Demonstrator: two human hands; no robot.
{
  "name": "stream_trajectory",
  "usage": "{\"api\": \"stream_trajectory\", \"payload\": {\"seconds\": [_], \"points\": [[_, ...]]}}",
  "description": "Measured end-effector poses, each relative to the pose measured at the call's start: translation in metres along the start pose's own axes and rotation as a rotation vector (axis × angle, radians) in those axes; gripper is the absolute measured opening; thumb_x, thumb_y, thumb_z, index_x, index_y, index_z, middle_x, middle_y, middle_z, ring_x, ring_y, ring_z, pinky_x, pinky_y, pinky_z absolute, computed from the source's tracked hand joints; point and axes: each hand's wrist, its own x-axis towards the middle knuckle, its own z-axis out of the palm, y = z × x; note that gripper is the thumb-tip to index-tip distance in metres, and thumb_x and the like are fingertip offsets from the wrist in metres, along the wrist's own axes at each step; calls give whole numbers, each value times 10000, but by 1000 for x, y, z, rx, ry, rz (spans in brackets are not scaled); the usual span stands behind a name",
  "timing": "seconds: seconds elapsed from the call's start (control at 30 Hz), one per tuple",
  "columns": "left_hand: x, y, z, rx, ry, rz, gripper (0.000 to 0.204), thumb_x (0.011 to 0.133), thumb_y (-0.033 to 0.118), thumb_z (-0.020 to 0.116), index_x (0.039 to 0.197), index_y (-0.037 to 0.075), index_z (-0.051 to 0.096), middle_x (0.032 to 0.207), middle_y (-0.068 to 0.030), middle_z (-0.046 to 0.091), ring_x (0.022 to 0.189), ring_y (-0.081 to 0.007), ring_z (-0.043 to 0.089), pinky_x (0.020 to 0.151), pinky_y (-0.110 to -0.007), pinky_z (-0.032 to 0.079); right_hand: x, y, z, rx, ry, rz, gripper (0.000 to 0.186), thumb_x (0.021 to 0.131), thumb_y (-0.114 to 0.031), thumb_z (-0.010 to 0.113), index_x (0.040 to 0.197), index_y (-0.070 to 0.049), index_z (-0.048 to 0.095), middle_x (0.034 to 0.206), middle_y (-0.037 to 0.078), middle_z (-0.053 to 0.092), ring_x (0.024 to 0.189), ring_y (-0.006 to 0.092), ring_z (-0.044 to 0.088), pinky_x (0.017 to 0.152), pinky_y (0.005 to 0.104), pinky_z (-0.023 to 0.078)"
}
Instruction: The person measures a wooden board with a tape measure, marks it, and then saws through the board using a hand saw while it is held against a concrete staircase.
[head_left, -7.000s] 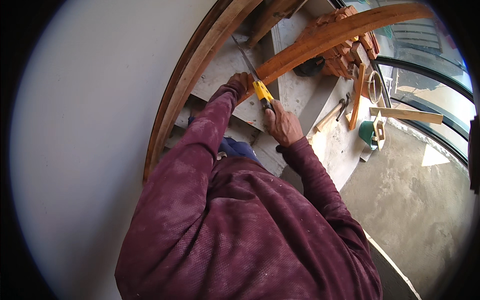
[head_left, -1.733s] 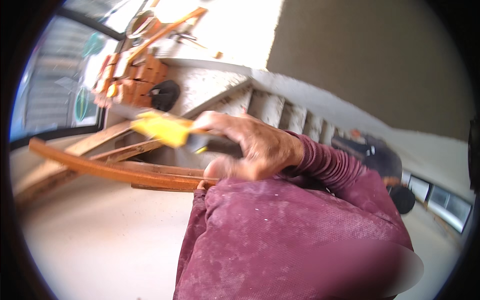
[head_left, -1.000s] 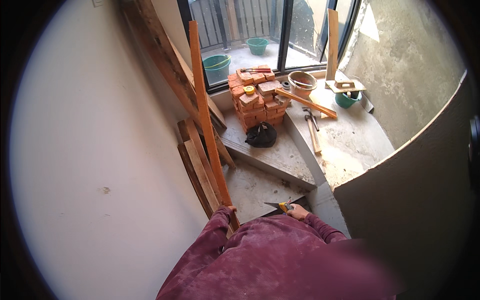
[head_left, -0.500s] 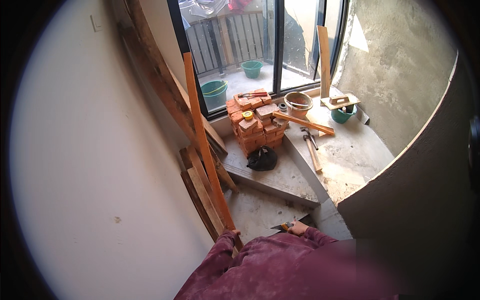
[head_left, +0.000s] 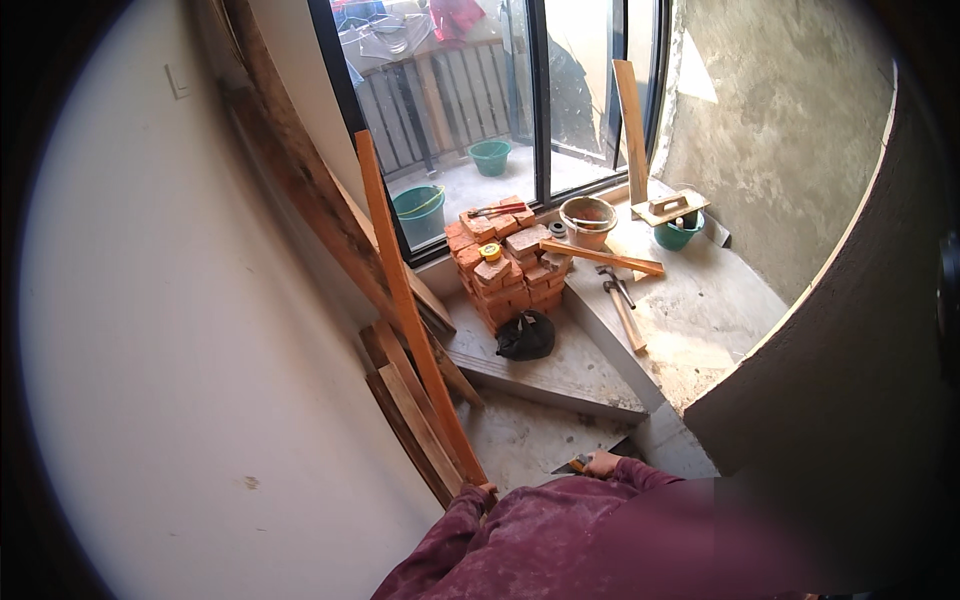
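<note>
Wooden strip (head_left: 405, 300), left of the brick stack (head_left: 505, 275): long, judged stiff, fairly light; our left hand (head_left: 487, 489) is wrapped round it low down. Saw (head_left: 577, 464), nearer us than the stack: probably springy; our right hand (head_left: 602, 464) grips its handle, rightly.

From here I can't see the low end of the long board (head_left: 404, 295); the shirt (head_left: 560, 525) hides it and some of the left hand (head_left: 488, 489). The right hand (head_left: 602, 464) covers part of the saw (head_left: 577, 463), too small to see well. The shirt runs off the bottom edge and is blurry on the right
</note>
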Motion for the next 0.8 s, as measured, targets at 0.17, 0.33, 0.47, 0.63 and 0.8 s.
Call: {"api": "stream_trajectory", "payload": {"seconds": [0.17,0.33,0.47,0.63,0.8], "points": [[3,-14,-12,36,32,118,428,769,392,631,1061,80,661,1105,-135,634,1016,-266,583,910,-353,439,21,5,4,-591,-102,-412,336,661,-232,678,988,-161,701,993,98,662,892,276,619,811,347,481],[-22,-37,-15,-128,303,-205,428,723,410,668,977,67,708,1049,-147,674,960,-263,622,862,-377,476,5,-61,27,-220,-83,-73,328,650,-221,680,968,-155,723,916,136,672,832,312,650,759,367,507],[-24,42,3,-29,67,172,308,678,313,667,791,29,701,846,-133,688,734,-259,635,701,-376,520,20,20,0,-393,72,-219,373,654,-279,631,907,-16,706,826,176,691,757,282,661,645,380,493],[-36,7,-21,-224,93,80,241,666,254,648,696,16,676,775,-140,682,666,-260,637,607,-379,526,-20,-49,18,-67,81,-12,322,695,-254,614,902,-20,692,766,140,678,697,228,641,602,362,478],[-49,10,-19,-260,86,131,240,662,249,652,696,12,669,780,-150,681,665,-260,639,598,-374,527,-36,-53,14,103,68,-10,270,713,-168,611,930,-13,653,680,86,646,579,166,602,507,325,452]]}}
